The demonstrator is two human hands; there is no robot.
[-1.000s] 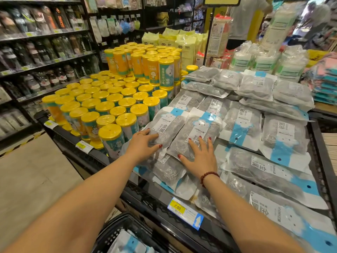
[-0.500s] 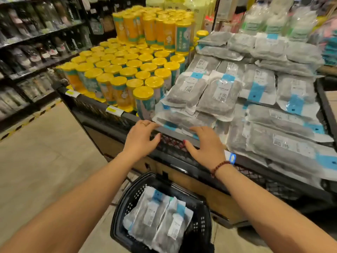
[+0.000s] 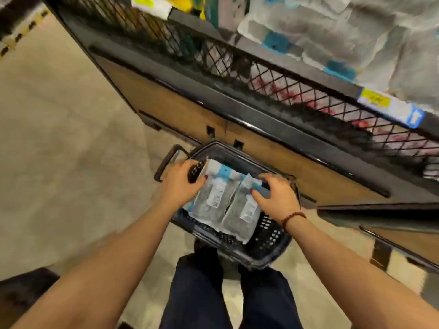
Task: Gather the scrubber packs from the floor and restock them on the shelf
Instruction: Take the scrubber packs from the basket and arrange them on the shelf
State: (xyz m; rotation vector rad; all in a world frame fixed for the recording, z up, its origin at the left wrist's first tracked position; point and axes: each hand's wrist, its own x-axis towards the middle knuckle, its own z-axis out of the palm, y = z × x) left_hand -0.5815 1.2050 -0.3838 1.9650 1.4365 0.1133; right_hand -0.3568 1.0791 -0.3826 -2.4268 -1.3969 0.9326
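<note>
both hands have dropped from the shelf edge, where they were half a second ago, to the floor-level shopping basket (image 3: 273, 243), and the view has tipped from the display down to the floor (image 3: 59, 138). item: black perforated basket, standing on the floor against the base of the shelf (image 3: 297, 74), handle (image 3: 166, 162) folded out to the left. contents: two scrubber packs lying flat side by side, blue headers toward the shelf; left scrubber pack (image 3: 213, 198) and right scrubber pack (image 3: 240, 214) touching along their long edges. whether more lie under them is hidden. left hand (image 3: 183, 184): at the basket's left wall, thumb on the left scrubber pack's edge, fingers curled by the rim; whether it grasps the pack or the wall cannot be told. right hand (image 3: 275, 195): bead bracelet (image 3: 293, 217) at the wrist, fingers arched over the right scrubber pack's top corner, thumb on its face, grasping it. shelf stock (image 3: 332, 32): many like packs already laid on top behind the mesh front, blurred; yellow price tag (image 3: 389, 106) on the rail. task status, as judged: well along; the shelf carries most of the stock, at least two packs remain in the basket, neither lifted clear yet. outstanding: lift these two, lay them on the shelf, check the basket for more.
</note>
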